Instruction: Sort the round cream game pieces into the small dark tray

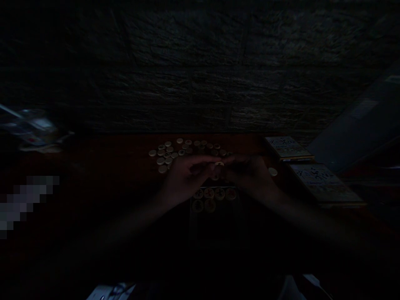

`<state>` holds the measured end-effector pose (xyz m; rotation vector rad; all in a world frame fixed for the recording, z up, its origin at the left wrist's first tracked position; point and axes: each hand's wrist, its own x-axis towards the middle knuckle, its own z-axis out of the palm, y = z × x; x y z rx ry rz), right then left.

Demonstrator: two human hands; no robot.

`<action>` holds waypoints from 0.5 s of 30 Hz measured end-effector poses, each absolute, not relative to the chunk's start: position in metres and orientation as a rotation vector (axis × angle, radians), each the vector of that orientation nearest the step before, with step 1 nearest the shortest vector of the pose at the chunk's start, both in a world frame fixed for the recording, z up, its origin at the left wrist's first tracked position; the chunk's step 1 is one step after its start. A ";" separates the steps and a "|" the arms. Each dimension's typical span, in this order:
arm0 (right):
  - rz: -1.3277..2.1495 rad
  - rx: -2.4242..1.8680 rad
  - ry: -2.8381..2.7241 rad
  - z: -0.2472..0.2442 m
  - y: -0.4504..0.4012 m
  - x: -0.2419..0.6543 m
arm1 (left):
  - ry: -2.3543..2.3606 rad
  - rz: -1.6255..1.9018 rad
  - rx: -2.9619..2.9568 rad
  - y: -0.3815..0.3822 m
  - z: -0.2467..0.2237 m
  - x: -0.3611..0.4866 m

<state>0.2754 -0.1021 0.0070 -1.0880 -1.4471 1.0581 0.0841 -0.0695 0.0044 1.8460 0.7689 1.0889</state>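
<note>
The view is very dark. My left hand and my right hand meet near the middle, their fingers closed round a small round game piece between the fingertips. Another piece shows dimly just beneath it. Below my hands, a shallow tray holds several round pieces with characters on them, in two rows at its far end. Beyond and to the left of my hands, several loose pieces are scattered on the dark reddish table.
Two flat printed boxes lie on the right. One loose piece sits between them and my right hand. A blurred clear container stands at the far left. A stone-like wall rises behind the table.
</note>
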 end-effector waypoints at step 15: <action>1.059 -1.088 -1.456 0.006 -0.102 0.275 | 0.731 1.075 1.597 -0.066 0.004 0.085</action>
